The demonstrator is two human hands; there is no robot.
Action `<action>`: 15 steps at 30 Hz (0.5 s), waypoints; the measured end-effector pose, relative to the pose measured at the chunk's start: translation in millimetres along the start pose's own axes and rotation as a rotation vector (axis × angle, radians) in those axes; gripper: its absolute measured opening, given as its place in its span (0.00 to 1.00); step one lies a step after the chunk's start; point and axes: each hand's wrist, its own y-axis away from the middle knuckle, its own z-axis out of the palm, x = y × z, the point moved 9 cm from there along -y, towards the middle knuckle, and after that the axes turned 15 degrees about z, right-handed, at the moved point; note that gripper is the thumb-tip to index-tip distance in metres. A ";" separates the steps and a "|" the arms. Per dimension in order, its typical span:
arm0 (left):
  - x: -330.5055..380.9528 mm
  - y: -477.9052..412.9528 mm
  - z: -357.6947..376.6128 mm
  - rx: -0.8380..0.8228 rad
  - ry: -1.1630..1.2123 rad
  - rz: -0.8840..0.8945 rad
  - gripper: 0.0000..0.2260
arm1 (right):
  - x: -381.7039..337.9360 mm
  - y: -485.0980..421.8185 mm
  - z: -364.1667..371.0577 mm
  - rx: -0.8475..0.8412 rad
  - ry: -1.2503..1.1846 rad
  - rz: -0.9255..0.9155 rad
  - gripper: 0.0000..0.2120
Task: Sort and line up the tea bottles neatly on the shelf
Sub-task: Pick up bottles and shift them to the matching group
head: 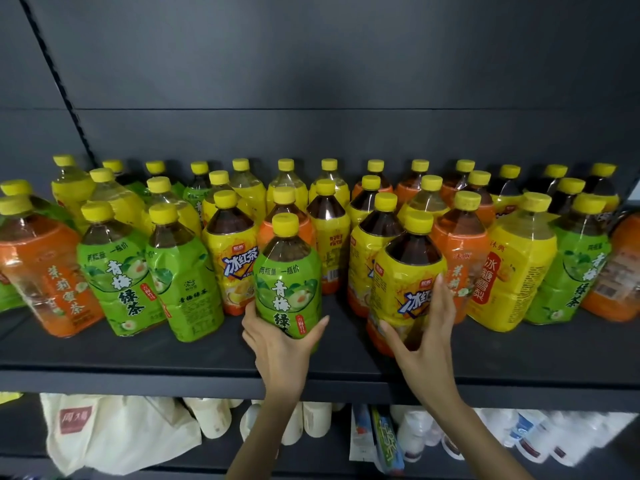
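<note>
- A dark matte shelf [138,355] carries crowded plastic tea bottles [114,271] with yellow caps, holding dark or pale drink.
- A bare strip runs along its front edge.
- At the front, the left hand [280,344] grips a green-labelled bottle [287,282] low down, and the right hand [426,337] clasps a yellow-labelled bottle [405,282].

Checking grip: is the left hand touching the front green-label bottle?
Touching. Head view: the left hand cups the green-label bottle at its base, thumb and fingers curled round it.

Tea bottles [329,237] in rows on shelf [138,355]; left front bottle [287,278], right front bottle [405,282] ahead; bag [114,431] below.
</note>
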 end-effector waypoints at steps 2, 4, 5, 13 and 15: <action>4.8 -7.2 4.1 -0.024 -0.021 0.015 0.54 | 1.2 0.0 0.5 -0.007 0.015 -0.007 0.47; 7.0 -13.9 8.1 -0.042 -0.050 0.035 0.55 | 1.0 -0.4 0.8 0.002 0.023 -0.014 0.48; 6.7 -16.7 10.5 -0.048 -0.071 0.048 0.56 | 0.5 -1.0 1.1 0.008 0.025 -0.017 0.48; 0.7 -24.4 21.1 -0.169 -0.154 0.048 0.58 | -2.3 -6.8 11.4 0.052 0.037 -0.053 0.47; -2.2 -22.6 20.6 -0.216 -0.109 0.107 0.57 | -4.4 -5.8 14.4 0.062 0.042 -0.074 0.47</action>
